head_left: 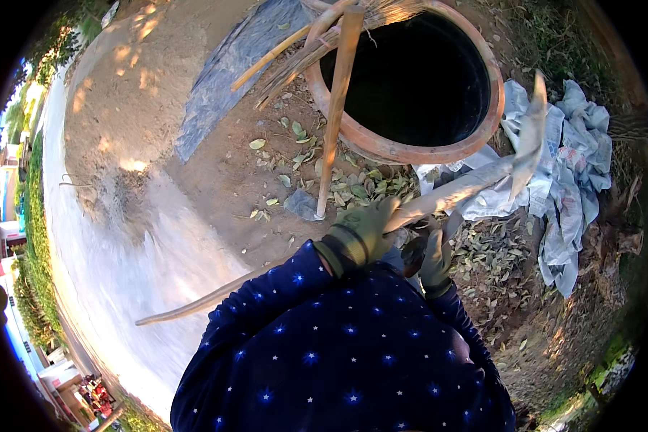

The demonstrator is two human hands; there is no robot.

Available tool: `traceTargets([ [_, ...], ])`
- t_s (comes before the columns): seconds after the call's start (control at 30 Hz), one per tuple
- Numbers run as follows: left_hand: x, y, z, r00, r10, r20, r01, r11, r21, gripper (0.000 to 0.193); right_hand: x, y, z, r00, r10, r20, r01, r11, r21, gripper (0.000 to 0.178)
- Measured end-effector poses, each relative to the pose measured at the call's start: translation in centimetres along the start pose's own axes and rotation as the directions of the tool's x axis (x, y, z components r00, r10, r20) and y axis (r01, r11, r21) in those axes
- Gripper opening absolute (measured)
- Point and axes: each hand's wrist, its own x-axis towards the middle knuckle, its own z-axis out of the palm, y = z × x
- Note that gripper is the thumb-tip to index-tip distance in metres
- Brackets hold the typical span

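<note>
My left hand [356,236], in an olive-green glove, is closed around a long pale wooden pole [453,191]. At its far right end the pole meets a curved, pointed crosspiece [530,137]. A thinner length of wood [194,308] sticks out to the left beyond my left forearm, apparently the same pole's other end. Just below the pole is my right hand [435,265], also gloved, with its fingers bent upward beside a dark object [412,253] that I cannot make out. Whether it grips anything is hidden.
Ahead stands a large round clay pot [417,153] with a dark inside. A wooden stake [338,115] and a twig broom [295,72] lean by its rim. Crumpled pale plastic sheeting [565,194] lies right, a grey sheet [227,79] left. Dry leaves [363,183] litter the soil.
</note>
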Motion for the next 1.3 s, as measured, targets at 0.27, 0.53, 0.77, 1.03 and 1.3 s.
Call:
traceTargets([
  [0.27,-9.7,-0.3,-6.9,0.433,0.476,-0.765,-0.525,0.824,0.215,0.037,-0.2,1.9,-1.1,0.982,0.058,-0.182,0.008,0.938,0.346,0.032],
  [0.53,-16.0,5.4,-11.5,0.184,0.731,-0.657,-0.576,0.622,0.531,0.021,0.2,3.2,-2.1,0.958,0.205,-0.201,-0.151,0.956,0.252,0.036],
  [0.77,-16.6,-6.2,-5.2,0.838,0.219,-0.5,-0.139,0.972,0.191,0.02,0.5,1.6,-0.3,0.969,0.195,-0.154,-0.14,0.94,0.313,0.031],
  [1.03,-31.0,-17.2,9.0,0.652,-0.662,0.37,0.44,-0.067,-0.895,0.083,5.2,0.9,1.8,0.993,0.052,0.103,-0.089,0.911,0.403,0.033],
  [1.3,-25.9,-13.4,9.1,0.292,-0.929,-0.226,-0.843,-0.139,-0.519,0.055,6.3,-0.4,6.0,0.958,0.094,0.269,-0.21,0.872,0.442,0.032],
])
